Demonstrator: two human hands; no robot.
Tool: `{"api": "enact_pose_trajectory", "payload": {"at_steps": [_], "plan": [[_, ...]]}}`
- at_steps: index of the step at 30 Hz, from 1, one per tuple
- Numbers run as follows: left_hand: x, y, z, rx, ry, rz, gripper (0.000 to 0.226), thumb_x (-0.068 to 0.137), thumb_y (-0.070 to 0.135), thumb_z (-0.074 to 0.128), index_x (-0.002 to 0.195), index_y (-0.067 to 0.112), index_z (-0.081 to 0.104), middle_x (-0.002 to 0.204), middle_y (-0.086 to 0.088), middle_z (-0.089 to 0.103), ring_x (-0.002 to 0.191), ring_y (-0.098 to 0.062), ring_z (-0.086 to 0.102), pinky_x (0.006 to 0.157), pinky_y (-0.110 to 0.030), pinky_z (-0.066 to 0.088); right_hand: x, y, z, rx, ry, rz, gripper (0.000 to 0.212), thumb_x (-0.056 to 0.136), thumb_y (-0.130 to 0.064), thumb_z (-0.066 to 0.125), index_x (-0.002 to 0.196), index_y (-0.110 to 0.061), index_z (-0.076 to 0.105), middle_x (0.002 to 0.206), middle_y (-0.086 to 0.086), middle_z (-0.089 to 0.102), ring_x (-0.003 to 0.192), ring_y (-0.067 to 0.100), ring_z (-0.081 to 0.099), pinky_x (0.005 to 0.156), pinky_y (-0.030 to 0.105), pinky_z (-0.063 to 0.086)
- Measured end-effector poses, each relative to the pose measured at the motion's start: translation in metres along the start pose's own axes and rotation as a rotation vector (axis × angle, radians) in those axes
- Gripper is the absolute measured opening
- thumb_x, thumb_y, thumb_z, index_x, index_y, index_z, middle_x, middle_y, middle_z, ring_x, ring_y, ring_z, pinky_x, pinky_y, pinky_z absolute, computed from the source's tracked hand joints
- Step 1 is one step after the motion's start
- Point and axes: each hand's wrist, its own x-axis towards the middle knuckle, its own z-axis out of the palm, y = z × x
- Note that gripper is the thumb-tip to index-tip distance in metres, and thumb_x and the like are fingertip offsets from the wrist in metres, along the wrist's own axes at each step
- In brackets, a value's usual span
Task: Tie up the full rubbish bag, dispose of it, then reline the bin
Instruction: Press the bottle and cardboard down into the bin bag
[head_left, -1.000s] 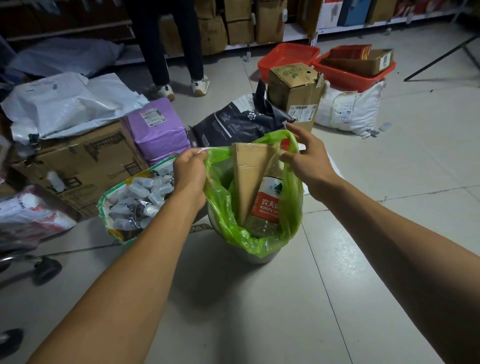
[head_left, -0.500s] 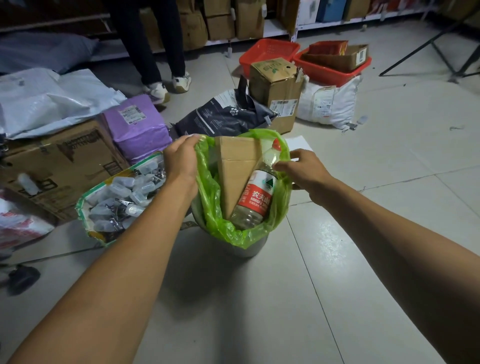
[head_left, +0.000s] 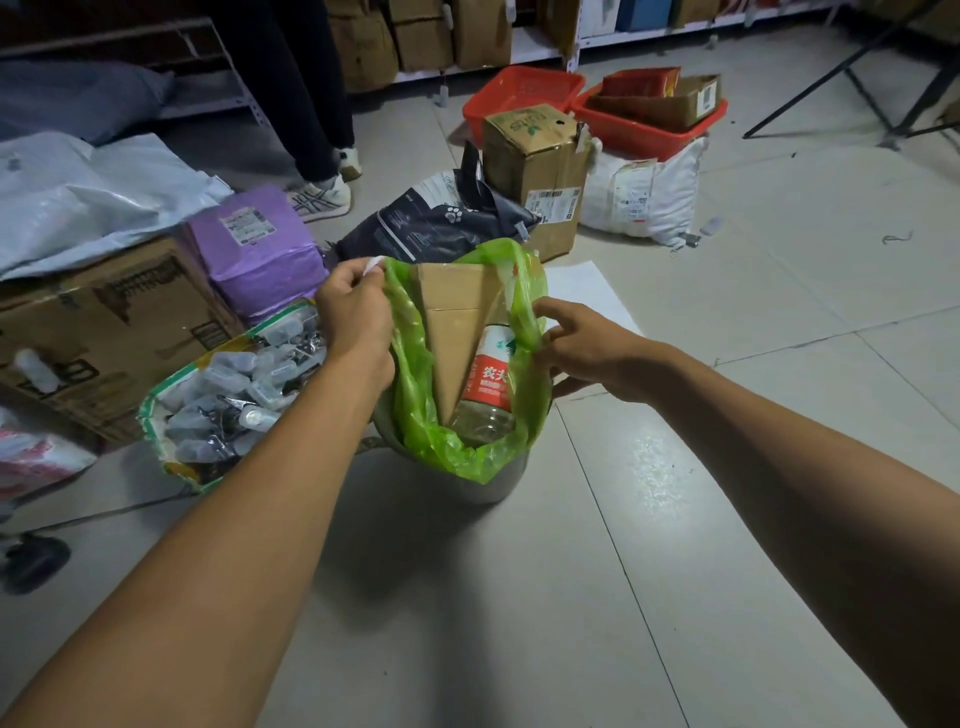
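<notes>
A translucent green rubbish bag (head_left: 415, 410) sits in a small grey bin (head_left: 483, 488) on the tiled floor. Inside stand a folded brown cardboard piece (head_left: 449, 332) and a clear plastic bottle with a red label (head_left: 488, 384). My left hand (head_left: 356, 317) grips the bag's left rim, with a scrap of white between the fingers. My right hand (head_left: 582, 345) pinches the bag's right rim. Both rims are lifted above the bin's edge.
A sack of small clear bottles (head_left: 234, 389) stands left of the bin. Behind lie a purple parcel (head_left: 260, 249), a black bag (head_left: 436, 218), a cardboard box (head_left: 540, 171), red baskets (head_left: 524, 98) and a white parcel (head_left: 644, 197). A person's legs (head_left: 311, 104) stand at the back.
My right hand dropped from the bag's far top edge to its right rim and now pinches it. The left hand keeps its grip. The camera moved closer.
</notes>
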Motion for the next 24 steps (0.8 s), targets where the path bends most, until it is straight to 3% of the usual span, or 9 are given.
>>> {"api": "enact_pose_trajectory", "payload": {"at_steps": [6,9,12,15,17,19,21,24], "plan": [[-0.001,0.011,-0.018,0.005,-0.045,-0.138,0.018,0.083,0.010,0.053,0.072,0.018,0.065,0.060,-0.003,0.062,0.059,-0.021,0.060,0.055,-0.029,0.052,0.011,-0.005,0.013,0.003,0.119,-0.035,0.048,0.094,-0.001,0.050,0.137,-0.022,0.052,0.116,0.013,0.061,0.099,0.030,0.065,0.069,0.039,0.062],[-0.002,0.015,-0.025,0.046,-0.099,-0.262,0.010,0.079,0.014,0.054,0.072,0.015,0.062,0.061,-0.005,0.061,0.057,-0.022,0.060,0.060,-0.032,0.051,0.019,0.001,0.012,-0.019,0.265,-0.042,0.046,0.096,-0.004,0.047,0.139,-0.019,0.051,0.126,0.016,0.058,0.102,0.034,0.065,0.077,0.045,0.061],[-0.003,0.016,-0.030,0.141,-0.188,-0.327,0.006,0.076,0.023,0.056,0.071,0.019,0.056,0.064,-0.003,0.059,0.064,-0.022,0.061,0.068,-0.035,0.050,0.023,0.007,0.009,-0.014,0.373,-0.090,0.040,0.092,-0.005,0.052,0.130,-0.015,0.059,0.112,0.018,0.065,0.086,0.031,0.067,0.067,0.037,0.059],[0.000,0.014,-0.036,0.212,-0.311,-0.368,0.019,0.078,0.036,0.068,0.082,0.019,0.061,0.074,-0.001,0.068,0.068,-0.023,0.068,0.067,-0.035,0.055,0.023,0.006,0.008,0.025,0.393,-0.117,0.030,0.088,-0.008,0.060,0.116,-0.016,0.067,0.091,0.009,0.068,0.064,0.017,0.061,0.049,0.024,0.048],[0.002,0.009,-0.036,0.365,-0.303,-0.296,0.031,0.079,0.039,0.075,0.095,0.014,0.066,0.086,-0.006,0.073,0.075,-0.025,0.071,0.067,-0.036,0.059,0.024,0.002,0.008,0.041,0.433,-0.126,0.025,0.085,-0.013,0.063,0.107,-0.020,0.071,0.083,0.001,0.069,0.058,0.011,0.060,0.044,0.019,0.044],[0.003,0.002,-0.035,0.546,-0.187,-0.092,0.019,0.084,0.032,0.072,0.082,0.013,0.068,0.077,-0.005,0.070,0.068,-0.022,0.065,0.061,-0.026,0.049,0.024,-0.003,0.008,0.079,0.458,-0.141,0.017,0.080,-0.014,0.065,0.092,-0.022,0.075,0.076,-0.004,0.071,0.057,0.008,0.062,0.044,0.018,0.043],[0.006,-0.001,-0.032,0.546,-0.084,0.055,0.026,0.087,0.030,0.066,0.068,0.013,0.062,0.066,-0.004,0.060,0.062,-0.020,0.055,0.058,-0.027,0.039,0.024,-0.009,0.006,0.129,0.472,-0.165,0.014,0.075,-0.010,0.067,0.076,-0.021,0.076,0.066,-0.006,0.069,0.052,0.006,0.059,0.046,0.020,0.043],[0.010,0.002,-0.030,0.498,0.024,0.166,0.040,0.092,0.035,0.057,0.058,0.015,0.050,0.058,-0.002,0.048,0.057,-0.021,0.045,0.057,-0.031,0.034,0.027,-0.015,0.000,0.193,0.539,-0.186,0.015,0.074,-0.004,0.069,0.068,-0.018,0.075,0.058,-0.004,0.064,0.049,0.009,0.053,0.049,0.024,0.042]]}}
